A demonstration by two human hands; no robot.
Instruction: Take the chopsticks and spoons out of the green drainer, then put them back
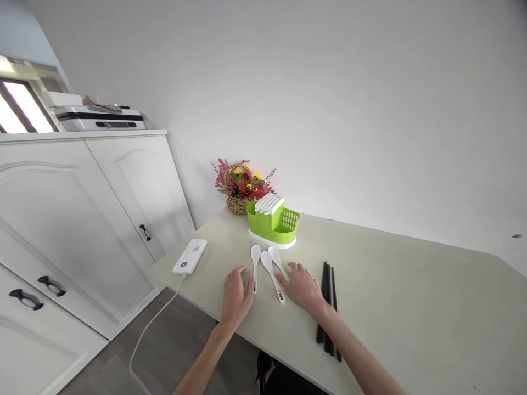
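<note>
Both hands lie palm down on the pale table (411, 307), near its front edge; the left hand (237, 293) rests flat with its fingers loosely spread and nothing in its grasp, its fingertips just beside the handle of the left white spoon (255, 265); the right hand (302, 286) also lies open, fingers narrowly spread and holding nothing, its fingertips at the handle of the right white spoon (278, 262), though I cannot tell whether they touch it. Between the two hands lies the middle white spoon (272, 276), bowl pointing away from the person; all three spoons lie side by side, just in front of the green cutlery drainer (274, 224) with its white base and white slotted insert. Black chopsticks (328, 307) lie in a bundle just to the right of the right wrist; a wicker basket of artificial flowers (241, 189) stands behind the drainer against the wall; a white power bank (190, 255) with its cable lies near the table's left corner, beside the white cabinet (82, 219).
</note>
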